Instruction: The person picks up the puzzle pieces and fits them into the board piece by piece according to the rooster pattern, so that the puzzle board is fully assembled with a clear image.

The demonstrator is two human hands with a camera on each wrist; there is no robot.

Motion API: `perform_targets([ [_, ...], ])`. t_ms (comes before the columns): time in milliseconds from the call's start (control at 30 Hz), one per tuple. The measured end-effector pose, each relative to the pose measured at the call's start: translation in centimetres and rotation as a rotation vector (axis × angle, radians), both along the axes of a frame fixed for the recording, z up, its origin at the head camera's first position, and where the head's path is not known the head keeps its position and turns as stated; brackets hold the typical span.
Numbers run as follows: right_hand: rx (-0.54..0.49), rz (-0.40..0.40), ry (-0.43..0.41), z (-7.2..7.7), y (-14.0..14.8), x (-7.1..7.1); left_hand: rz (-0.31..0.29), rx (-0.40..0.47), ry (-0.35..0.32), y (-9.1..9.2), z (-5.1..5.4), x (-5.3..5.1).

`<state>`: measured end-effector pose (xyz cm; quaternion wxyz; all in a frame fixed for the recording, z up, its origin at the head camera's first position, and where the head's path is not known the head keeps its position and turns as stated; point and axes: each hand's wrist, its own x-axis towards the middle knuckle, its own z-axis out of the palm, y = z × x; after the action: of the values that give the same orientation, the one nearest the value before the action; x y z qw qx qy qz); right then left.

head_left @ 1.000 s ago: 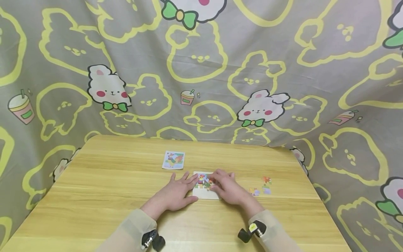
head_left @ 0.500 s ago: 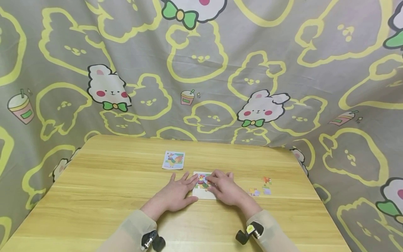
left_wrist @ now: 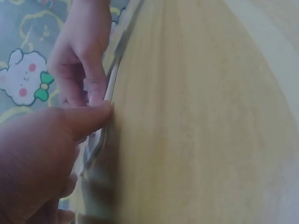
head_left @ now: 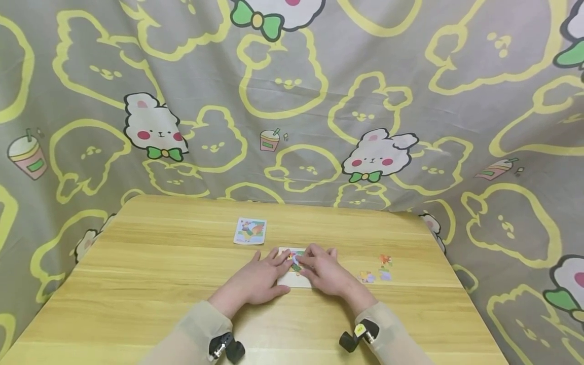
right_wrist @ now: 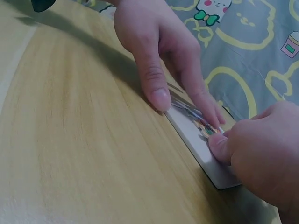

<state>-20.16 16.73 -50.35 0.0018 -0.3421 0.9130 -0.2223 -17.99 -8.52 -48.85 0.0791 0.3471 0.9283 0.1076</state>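
Note:
A white board (head_left: 293, 281) lies on the table, with joined colourful puzzle pieces (head_left: 296, 267) on its upper part, partly covered by both hands. The left hand (head_left: 261, 280) has its fingers extended over the board's left side; its thumb lies at the board's edge in the right wrist view. From the right, the right hand (head_left: 329, 274) pinches a puzzle piece between thumb and fingers over the board. In the right wrist view, the right hand's thumb (right_wrist: 219, 145) is against the pieces, which look slightly raised from the board (right_wrist: 202, 148). The held piece is mostly hidden.
A square picture card (head_left: 250, 231) with a rooster lies behind the board to the left. Several loose puzzle pieces (head_left: 385, 260) are on the wooden table (head_left: 150, 263) to the right. A patterned curtain (head_left: 205, 81) hangs behind the table.
The left hand has shifted slightly right, its fingers now further over the pieces. The right hand has moved a little left across the board. The camera view has shifted slightly.

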Motion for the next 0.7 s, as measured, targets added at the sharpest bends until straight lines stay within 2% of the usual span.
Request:
perform_targets([
  [400,0.009,-0.003,-0.089,0.98,-0.23,-0.19,0.023,0.033,-0.036,0.56,-0.30,-0.09],
  [700,-0.017,-0.041,-0.072,0.65,-0.54,-0.19,0.038,0.040,-0.053,0.68,-0.36,-0.28],
])
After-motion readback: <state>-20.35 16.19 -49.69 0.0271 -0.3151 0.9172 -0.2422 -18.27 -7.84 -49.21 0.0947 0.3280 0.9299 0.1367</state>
